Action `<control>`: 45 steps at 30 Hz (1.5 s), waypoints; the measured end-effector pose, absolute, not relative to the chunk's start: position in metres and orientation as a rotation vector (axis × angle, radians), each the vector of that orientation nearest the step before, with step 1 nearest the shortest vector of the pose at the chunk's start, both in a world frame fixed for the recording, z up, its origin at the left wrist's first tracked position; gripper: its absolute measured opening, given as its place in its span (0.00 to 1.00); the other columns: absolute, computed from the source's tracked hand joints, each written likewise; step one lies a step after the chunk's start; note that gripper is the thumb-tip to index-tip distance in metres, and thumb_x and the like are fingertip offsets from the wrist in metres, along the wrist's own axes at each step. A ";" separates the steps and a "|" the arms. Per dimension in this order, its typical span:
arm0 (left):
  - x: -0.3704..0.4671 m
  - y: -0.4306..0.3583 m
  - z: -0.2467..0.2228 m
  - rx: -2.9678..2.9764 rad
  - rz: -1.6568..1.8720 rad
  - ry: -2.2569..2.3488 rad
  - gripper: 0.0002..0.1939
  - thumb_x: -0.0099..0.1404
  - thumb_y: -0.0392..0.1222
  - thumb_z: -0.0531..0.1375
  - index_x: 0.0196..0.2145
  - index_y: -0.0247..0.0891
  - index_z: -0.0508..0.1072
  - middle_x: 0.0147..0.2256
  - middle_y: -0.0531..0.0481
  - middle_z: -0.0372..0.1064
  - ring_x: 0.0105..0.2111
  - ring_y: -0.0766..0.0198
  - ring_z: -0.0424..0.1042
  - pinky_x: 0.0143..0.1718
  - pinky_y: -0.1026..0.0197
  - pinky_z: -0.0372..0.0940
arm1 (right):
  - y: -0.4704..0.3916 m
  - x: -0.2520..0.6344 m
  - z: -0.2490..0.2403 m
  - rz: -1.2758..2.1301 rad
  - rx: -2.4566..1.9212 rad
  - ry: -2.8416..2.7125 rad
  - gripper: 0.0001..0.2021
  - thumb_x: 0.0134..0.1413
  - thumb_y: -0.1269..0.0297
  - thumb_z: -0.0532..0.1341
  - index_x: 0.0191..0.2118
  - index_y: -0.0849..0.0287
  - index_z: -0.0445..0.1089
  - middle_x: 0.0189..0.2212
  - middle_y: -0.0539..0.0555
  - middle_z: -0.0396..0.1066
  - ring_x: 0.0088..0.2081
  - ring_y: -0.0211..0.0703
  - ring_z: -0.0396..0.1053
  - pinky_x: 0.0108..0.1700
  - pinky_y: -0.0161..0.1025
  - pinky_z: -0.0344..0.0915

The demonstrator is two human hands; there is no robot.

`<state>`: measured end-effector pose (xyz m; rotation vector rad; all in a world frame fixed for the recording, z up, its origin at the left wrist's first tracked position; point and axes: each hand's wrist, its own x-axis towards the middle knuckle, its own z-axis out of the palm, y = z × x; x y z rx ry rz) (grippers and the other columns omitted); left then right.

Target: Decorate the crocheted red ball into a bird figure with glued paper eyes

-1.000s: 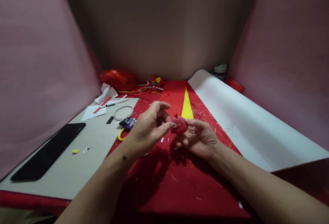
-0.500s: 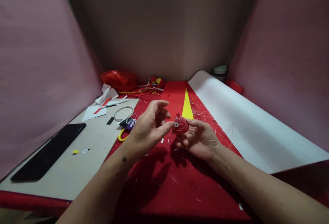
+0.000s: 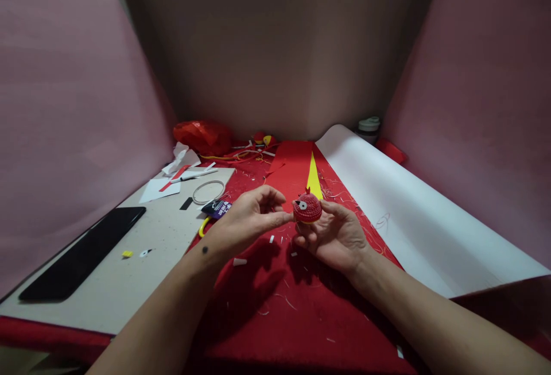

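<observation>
A small round red bird figure (image 3: pixel 307 208) of coiled, ridged strips, with a white-and-black eye, a dark beak tip and a small crest, is held up over the table. My right hand (image 3: pixel 336 237) grips it from the right, the thumb at its side and fingers beneath. To its left is my left hand (image 3: pixel 253 214), thumb stretched out to the bird's front edge and the other fingers loosely bent, apart from the thumb. Whether that thumb presses on the bird or only meets its edge, I cannot tell. A yellow-handled tool (image 3: pixel 204 227) lies partly hidden behind my left hand.
On the grey board (image 3: pixel 172 271) at left lie a black phone-like slab (image 3: pixel 81 254), a yellow scrap (image 3: pixel 127 254), an eye piece (image 3: pixel 145 253), a ring (image 3: pixel 208 192) and a pen (image 3: pixel 196 174). White sheeting (image 3: pixel 413 220) slopes at right. A red bag (image 3: pixel 202 136) sits behind.
The bird has turned, so its eye and beak show more fully, and it has shifted slightly right. My left thumb has straightened beside it. The camera view has moved a little.
</observation>
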<state>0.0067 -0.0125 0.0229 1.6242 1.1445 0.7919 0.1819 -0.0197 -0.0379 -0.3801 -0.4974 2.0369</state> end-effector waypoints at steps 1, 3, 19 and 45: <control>0.007 -0.012 0.023 1.617 0.752 1.172 0.16 0.54 0.44 0.66 0.36 0.34 0.66 0.27 0.55 0.63 0.24 0.71 0.60 0.25 0.65 0.56 | -0.020 0.182 -0.038 2.035 -0.372 -0.500 0.11 0.42 0.62 0.64 0.34 0.60 0.71 0.22 0.50 0.72 0.19 0.37 0.57 0.29 0.42 0.61; 0.007 -0.012 0.023 1.610 0.702 1.191 0.15 0.53 0.45 0.66 0.34 0.35 0.67 0.27 0.55 0.64 0.23 0.72 0.60 0.23 0.66 0.54 | -0.019 0.182 -0.038 2.035 -0.357 -0.499 0.11 0.42 0.62 0.64 0.34 0.61 0.72 0.23 0.51 0.72 0.20 0.37 0.57 0.29 0.41 0.61; 0.021 -0.013 0.001 1.609 0.962 1.091 0.12 0.52 0.42 0.63 0.32 0.36 0.66 0.27 0.54 0.66 0.24 0.68 0.64 0.26 0.63 0.58 | -0.020 0.183 -0.036 2.028 -0.375 -0.450 0.11 0.40 0.66 0.66 0.34 0.61 0.72 0.27 0.53 0.74 0.24 0.38 0.63 0.33 0.40 0.65; 0.008 -0.009 0.013 1.834 0.868 1.266 0.08 0.58 0.44 0.59 0.29 0.36 0.69 0.22 0.55 0.63 0.21 0.69 0.60 0.24 0.64 0.55 | -0.022 0.184 -0.031 1.974 -0.418 -0.408 0.13 0.38 0.66 0.67 0.35 0.60 0.70 0.28 0.52 0.71 0.25 0.38 0.60 0.30 0.38 0.59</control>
